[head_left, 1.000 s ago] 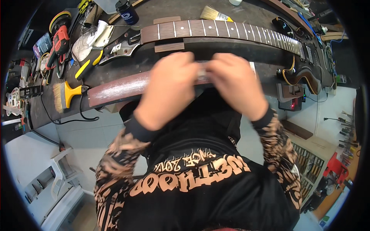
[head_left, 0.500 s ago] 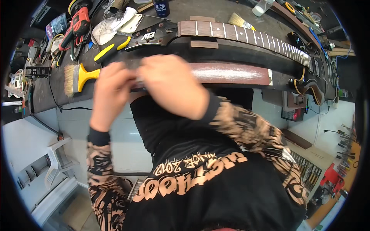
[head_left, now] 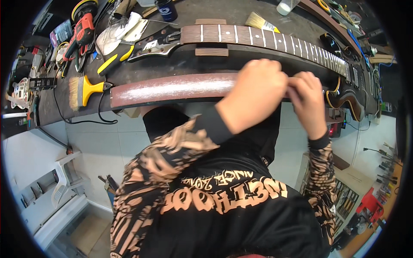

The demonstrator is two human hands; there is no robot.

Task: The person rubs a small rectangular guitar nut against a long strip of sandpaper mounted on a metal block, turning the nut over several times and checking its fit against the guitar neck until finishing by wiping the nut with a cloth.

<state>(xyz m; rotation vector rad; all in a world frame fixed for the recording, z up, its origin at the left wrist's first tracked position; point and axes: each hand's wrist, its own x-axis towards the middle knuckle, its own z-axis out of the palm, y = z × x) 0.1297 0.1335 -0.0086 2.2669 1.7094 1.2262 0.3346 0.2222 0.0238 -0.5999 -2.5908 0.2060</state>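
A long sanding bar faced with reddish-brown sandpaper [head_left: 180,86] lies along the bench's near edge, its middle whitened with dust. My left hand [head_left: 258,92] reaches across to the bar's right end, its fingers pinched together. Facing it there, my right hand [head_left: 309,98] also has its thumb and fingers closed. Both sets of fingertips meet over the bar's end. Whatever they hold is hidden between them. Just beyond lies an electric guitar, its fretted neck [head_left: 245,35] running toward the right and its dark headstock [head_left: 152,47] to the left.
Wooden blocks [head_left: 211,52] sit by the neck. A yellow-handled brush [head_left: 89,91] lies left of the bar, beside a black cable [head_left: 101,112]. Yellow-handled pliers [head_left: 112,61], a red power sander [head_left: 84,29] and a dark cup [head_left: 166,10] stand behind. Another brush [head_left: 261,21] lies beyond the neck.
Both hands have moved from the left end of the sanding bar to its right end. The bar's left end is now uncovered. My fingers remain close together.
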